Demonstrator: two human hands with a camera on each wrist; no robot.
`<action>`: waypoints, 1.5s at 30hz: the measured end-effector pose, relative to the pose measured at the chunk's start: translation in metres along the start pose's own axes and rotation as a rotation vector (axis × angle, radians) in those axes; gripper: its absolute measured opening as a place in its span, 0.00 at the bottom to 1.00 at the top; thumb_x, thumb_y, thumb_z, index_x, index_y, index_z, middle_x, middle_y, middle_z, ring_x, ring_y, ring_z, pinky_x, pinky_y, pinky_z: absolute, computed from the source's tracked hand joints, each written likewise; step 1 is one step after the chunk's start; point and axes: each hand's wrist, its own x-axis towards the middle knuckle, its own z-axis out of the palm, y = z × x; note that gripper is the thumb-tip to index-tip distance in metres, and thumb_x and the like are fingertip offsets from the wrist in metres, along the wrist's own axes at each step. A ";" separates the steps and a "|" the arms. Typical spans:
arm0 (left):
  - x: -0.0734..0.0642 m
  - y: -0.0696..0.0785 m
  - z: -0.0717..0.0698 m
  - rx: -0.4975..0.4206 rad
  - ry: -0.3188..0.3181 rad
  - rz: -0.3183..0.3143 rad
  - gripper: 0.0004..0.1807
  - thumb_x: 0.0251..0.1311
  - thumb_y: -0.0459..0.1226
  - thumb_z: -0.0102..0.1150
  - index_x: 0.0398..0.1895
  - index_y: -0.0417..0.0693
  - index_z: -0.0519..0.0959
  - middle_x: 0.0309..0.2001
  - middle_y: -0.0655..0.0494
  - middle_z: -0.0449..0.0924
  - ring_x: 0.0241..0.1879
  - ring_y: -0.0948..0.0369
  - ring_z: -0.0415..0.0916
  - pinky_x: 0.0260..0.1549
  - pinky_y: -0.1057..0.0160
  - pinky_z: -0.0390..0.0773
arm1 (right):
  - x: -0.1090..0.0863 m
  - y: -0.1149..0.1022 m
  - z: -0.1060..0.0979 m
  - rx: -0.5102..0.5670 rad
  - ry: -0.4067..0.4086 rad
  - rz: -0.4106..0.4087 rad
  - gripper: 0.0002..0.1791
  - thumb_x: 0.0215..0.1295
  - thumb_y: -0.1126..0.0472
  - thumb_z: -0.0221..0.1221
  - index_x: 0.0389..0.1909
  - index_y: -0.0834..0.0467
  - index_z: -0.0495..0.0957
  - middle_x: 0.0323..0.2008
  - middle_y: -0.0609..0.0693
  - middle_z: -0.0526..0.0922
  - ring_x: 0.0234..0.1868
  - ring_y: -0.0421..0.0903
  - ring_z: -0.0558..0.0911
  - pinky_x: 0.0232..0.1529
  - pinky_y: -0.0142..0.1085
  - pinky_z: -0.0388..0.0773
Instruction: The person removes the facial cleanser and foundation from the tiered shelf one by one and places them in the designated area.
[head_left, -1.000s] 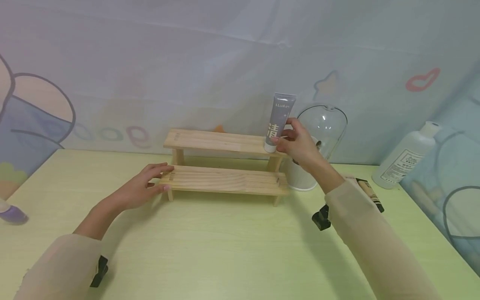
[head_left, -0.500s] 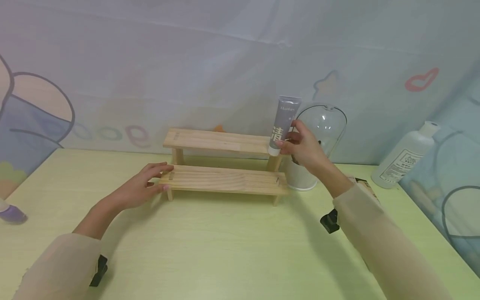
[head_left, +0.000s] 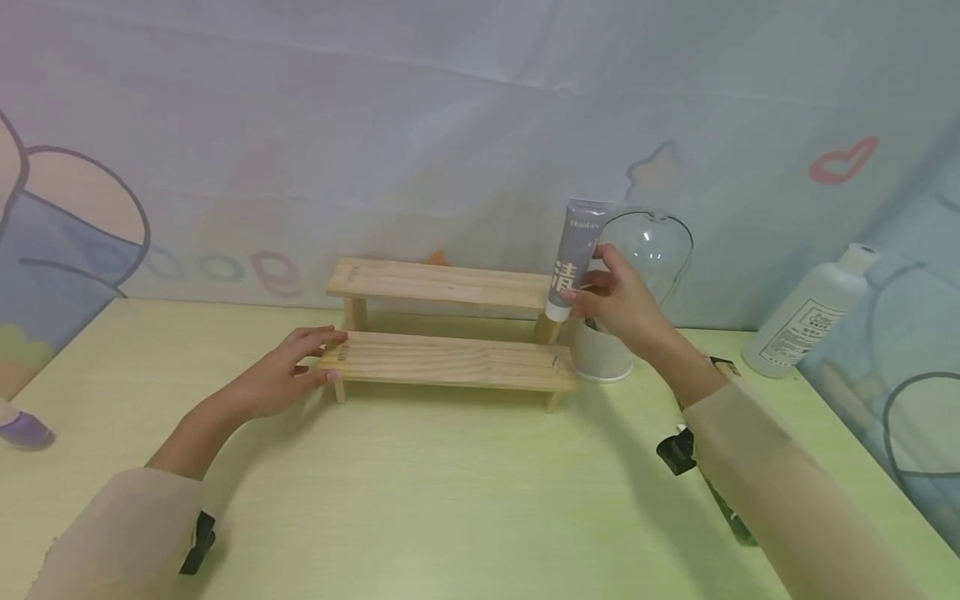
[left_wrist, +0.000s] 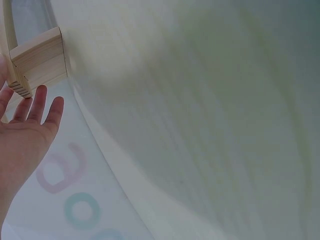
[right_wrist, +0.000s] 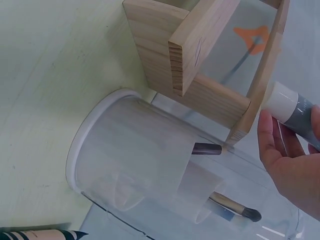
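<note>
A grey squeeze tube [head_left: 576, 250] with a white cap [right_wrist: 281, 102] is upright, cap down, just in front of the upper board's right end. My right hand [head_left: 622, 304] pinches its lower part between thumb and fingers. The two-tier wooden shelf [head_left: 450, 358] stands on the table, its boards bare. At the lower board's left end, my left hand [head_left: 277, 379] holds the edge, thumb at the front and fingers behind. In the left wrist view, the fingertips [left_wrist: 40, 92] touch the wood. Whether the tube's cap touches the shelf is unclear.
A clear domed brush holder [right_wrist: 135, 150] with makeup brushes [right_wrist: 235, 206] stands against the shelf's right side. A white bottle [head_left: 813, 312] is at the right back, a purple-ended item [head_left: 26, 427] at the left edge. Partly hidden slim packages [head_left: 735, 508] lie under the right forearm.
My right hand has drawn the tube off the upper board's right end, to the right and slightly down toward me. My left hand and the shelf have stayed put.
</note>
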 end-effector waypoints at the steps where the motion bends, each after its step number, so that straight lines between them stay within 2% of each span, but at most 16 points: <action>1: 0.000 0.000 0.000 -0.001 0.000 0.002 0.29 0.66 0.38 0.49 0.67 0.36 0.55 0.66 0.35 0.44 0.60 0.38 0.51 0.55 0.36 0.56 | -0.001 0.000 0.000 -0.004 -0.002 -0.001 0.28 0.61 0.68 0.58 0.59 0.62 0.56 0.46 0.66 0.75 0.35 0.48 0.79 0.42 0.42 0.78; 5: 0.001 -0.002 0.001 0.001 0.000 0.010 0.29 0.66 0.38 0.48 0.66 0.36 0.55 0.66 0.34 0.44 0.60 0.38 0.51 0.55 0.36 0.56 | -0.006 0.000 -0.002 -0.017 -0.021 0.016 0.28 0.60 0.69 0.57 0.59 0.63 0.56 0.46 0.66 0.75 0.39 0.51 0.78 0.43 0.45 0.78; 12: 0.002 -0.003 0.001 0.000 0.002 0.015 0.29 0.66 0.37 0.49 0.66 0.35 0.56 0.66 0.34 0.44 0.59 0.38 0.51 0.55 0.36 0.57 | -0.015 0.004 -0.006 -0.041 -0.067 0.024 0.27 0.60 0.72 0.56 0.58 0.65 0.56 0.48 0.68 0.73 0.46 0.56 0.76 0.41 0.43 0.79; 17: 0.002 -0.003 0.002 0.001 0.002 0.017 0.29 0.66 0.37 0.49 0.66 0.35 0.56 0.66 0.34 0.44 0.59 0.39 0.52 0.54 0.36 0.57 | -0.020 0.011 -0.009 -0.086 -0.098 0.028 0.28 0.58 0.71 0.59 0.57 0.65 0.58 0.45 0.68 0.76 0.43 0.55 0.78 0.39 0.45 0.79; 26: 0.002 -0.002 0.001 0.010 0.001 0.002 0.30 0.66 0.38 0.49 0.67 0.36 0.56 0.66 0.34 0.44 0.59 0.38 0.51 0.55 0.36 0.57 | -0.037 0.021 -0.017 -0.147 -0.173 0.094 0.29 0.56 0.69 0.61 0.58 0.62 0.60 0.44 0.67 0.76 0.41 0.55 0.79 0.38 0.47 0.80; 31: 0.002 -0.002 0.001 0.003 0.003 0.003 0.29 0.66 0.38 0.49 0.67 0.36 0.56 0.66 0.34 0.44 0.60 0.38 0.51 0.55 0.36 0.56 | -0.046 0.026 -0.024 -0.145 -0.205 0.125 0.30 0.55 0.68 0.63 0.57 0.62 0.60 0.44 0.67 0.76 0.40 0.55 0.79 0.37 0.47 0.80; 38: 0.002 -0.002 0.001 0.008 0.001 0.000 0.30 0.66 0.38 0.49 0.67 0.36 0.55 0.66 0.34 0.43 0.59 0.39 0.51 0.55 0.36 0.56 | -0.060 0.034 -0.034 -0.135 -0.245 0.166 0.31 0.55 0.66 0.63 0.57 0.63 0.60 0.40 0.63 0.78 0.36 0.52 0.80 0.34 0.44 0.80; 45: 0.002 -0.002 0.001 0.010 0.001 0.002 0.30 0.66 0.39 0.49 0.67 0.37 0.55 0.66 0.35 0.43 0.59 0.39 0.51 0.55 0.36 0.57 | -0.072 0.046 -0.048 -0.145 -0.292 0.209 0.32 0.53 0.63 0.65 0.55 0.64 0.60 0.37 0.60 0.80 0.35 0.52 0.80 0.33 0.45 0.81</action>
